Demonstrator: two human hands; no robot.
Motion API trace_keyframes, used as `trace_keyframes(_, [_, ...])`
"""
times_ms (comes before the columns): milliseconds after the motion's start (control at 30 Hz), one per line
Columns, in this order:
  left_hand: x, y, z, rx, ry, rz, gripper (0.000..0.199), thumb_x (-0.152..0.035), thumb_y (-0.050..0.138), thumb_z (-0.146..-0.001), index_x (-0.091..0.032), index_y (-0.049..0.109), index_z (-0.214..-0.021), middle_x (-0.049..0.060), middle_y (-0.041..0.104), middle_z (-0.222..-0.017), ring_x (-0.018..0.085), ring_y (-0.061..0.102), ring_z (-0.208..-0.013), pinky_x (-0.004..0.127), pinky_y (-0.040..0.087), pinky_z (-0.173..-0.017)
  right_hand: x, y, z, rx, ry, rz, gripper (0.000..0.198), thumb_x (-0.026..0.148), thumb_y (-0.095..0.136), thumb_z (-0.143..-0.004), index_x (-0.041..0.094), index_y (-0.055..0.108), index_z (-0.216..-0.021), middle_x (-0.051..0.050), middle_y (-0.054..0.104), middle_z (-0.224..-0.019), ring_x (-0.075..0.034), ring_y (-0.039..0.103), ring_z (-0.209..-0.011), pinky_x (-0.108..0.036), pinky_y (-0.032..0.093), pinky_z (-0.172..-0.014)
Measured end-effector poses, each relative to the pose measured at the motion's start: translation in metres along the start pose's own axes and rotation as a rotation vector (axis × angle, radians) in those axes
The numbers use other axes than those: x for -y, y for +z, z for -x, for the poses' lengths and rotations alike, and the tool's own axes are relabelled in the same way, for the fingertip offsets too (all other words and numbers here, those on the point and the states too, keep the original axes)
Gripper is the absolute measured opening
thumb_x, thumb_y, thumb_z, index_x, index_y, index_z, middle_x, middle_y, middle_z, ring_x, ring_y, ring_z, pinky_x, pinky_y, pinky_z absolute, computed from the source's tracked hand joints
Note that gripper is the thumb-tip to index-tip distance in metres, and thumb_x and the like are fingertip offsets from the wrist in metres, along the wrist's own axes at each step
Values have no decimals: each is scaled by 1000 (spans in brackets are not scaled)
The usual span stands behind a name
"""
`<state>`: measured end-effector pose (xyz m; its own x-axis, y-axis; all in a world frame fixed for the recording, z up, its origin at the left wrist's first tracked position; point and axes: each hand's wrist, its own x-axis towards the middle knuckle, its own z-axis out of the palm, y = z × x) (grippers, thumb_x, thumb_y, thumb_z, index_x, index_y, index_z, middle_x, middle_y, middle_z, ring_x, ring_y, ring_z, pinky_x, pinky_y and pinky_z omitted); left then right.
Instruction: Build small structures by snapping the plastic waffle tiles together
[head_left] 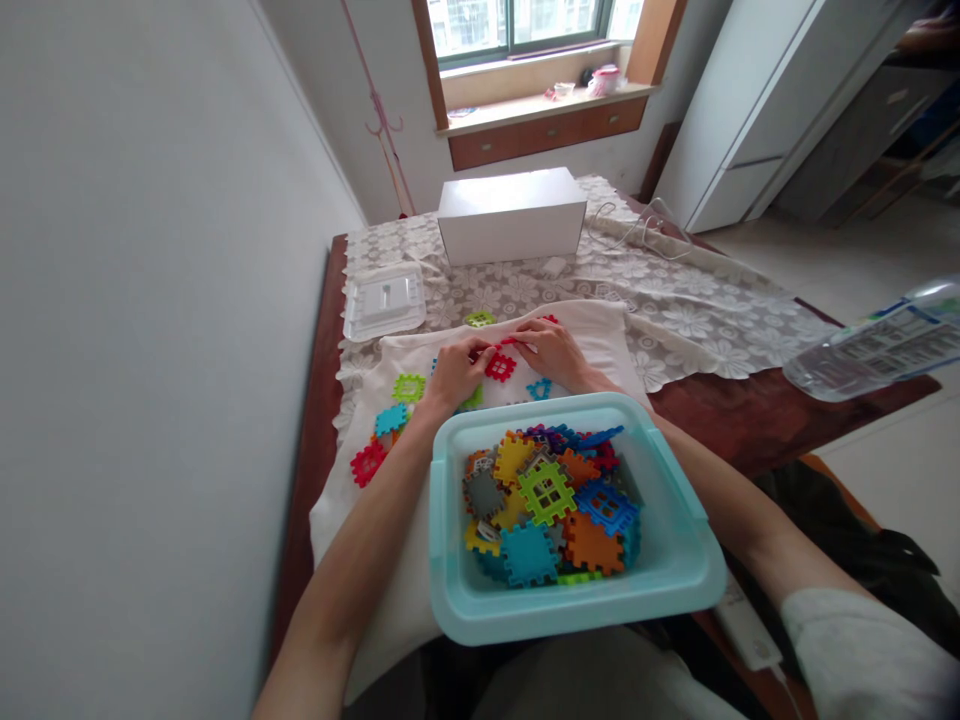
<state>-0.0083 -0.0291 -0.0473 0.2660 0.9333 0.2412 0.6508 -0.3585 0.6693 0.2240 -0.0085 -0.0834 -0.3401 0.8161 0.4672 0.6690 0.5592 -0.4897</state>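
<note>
One pale teal tub [701, 572] sits nearest, heaped with notched plates overlapping too closely to count; on top are one lime window plate [547, 493] and one blue window plate [606, 506]. Beyond its far rim, one red piece [509, 341], seen almost edge-on, is held between two hands above the white cloth [352, 515]. The left hand [459, 372] has thumb and forefinger pinched nearly together on its left end; the right hand [553, 352] has its fingertips closed in on the other end, the rest loosely curled. Just below them lies one red window plate [500, 367], with one blue triangle [538, 388] to its right. Left of the left forearm are one green frame [409, 388], one cyan plate [391, 419] and one red plate [367, 463]; one more green frame [480, 318] lies at the cloth's far edge. Past that edge, patterned tablecloth [480, 290] shows between one clear tray [385, 302] and one white box [514, 235], widening rightward. The table's left edge runs close beside the wall [150, 300]; one clear bottle [877, 345] slants at the right edge
</note>
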Motion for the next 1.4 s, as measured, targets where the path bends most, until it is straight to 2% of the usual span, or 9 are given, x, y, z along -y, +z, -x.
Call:
trace_keyframes(133, [0,-1,1,37,-4,-10,14,-29,76,-101,-23,87,-106,9,89,-99,26,83,-90,38,65,-89,4,-1,-1,149,-65,-114,27,25,70,-106,29,87,-126,-8,83,-132,-27,75,-121,-43,60,-112])
trace_keyframes(267, [-1,-2,2,83,5,-30,17,-27,80,-98,-23,86,-113,8,89,-100,26,83,-91,38,65,-89,8,-3,-2,192,-79,-140,25,29,74,-105,30,85,-128,-7,82,-136,-27,74,-127,-47,57,-119])
trace_keyframes(400, [-1,-2,1,102,29,-43,18,-29,80,-98,-24,86,-115,8,89,-111,27,83,-97,39,64,-96,6,-2,-2,182,-17,-133,25,31,79,-103,25,83,-127,-10,83,-131,-29,76,-121,-47,61,-111])
trace_keyframes(600, [-1,-2,1,112,33,-22,20,-31,81,-99,-23,85,-118,9,88,-118,28,83,-102,40,63,-99,2,0,-2,159,50,-171,29,31,81,-101,23,81,-129,-10,84,-116,-25,77,-99,-40,64,-91])
trace_keyframes(867, [0,-2,1,126,36,-32,23,-25,79,-99,-25,84,-121,8,88,-121,28,83,-106,41,63,-103,0,0,0,143,38,-189,37,37,84,-98,22,80,-132,-12,84,-118,-26,78,-101,-40,65,-94])
trace_keyframes(1067, [-1,-3,2,122,31,-38,23,-26,80,-99,-26,84,-121,8,87,-123,28,83,-107,40,63,-103,1,1,0,142,43,-176,36,39,83,-98,24,80,-131,-11,84,-120,-27,79,-105,-42,65,-95])
trace_keyframes(1400, [-3,-2,3,104,43,19,24,-18,73,-99,-22,83,-121,9,88,-119,26,84,-105,38,64,-101,8,-5,-3,199,36,-161,24,22,73,-104,21,79,-127,-10,84,-119,-25,74,-106,-37,60,-97])
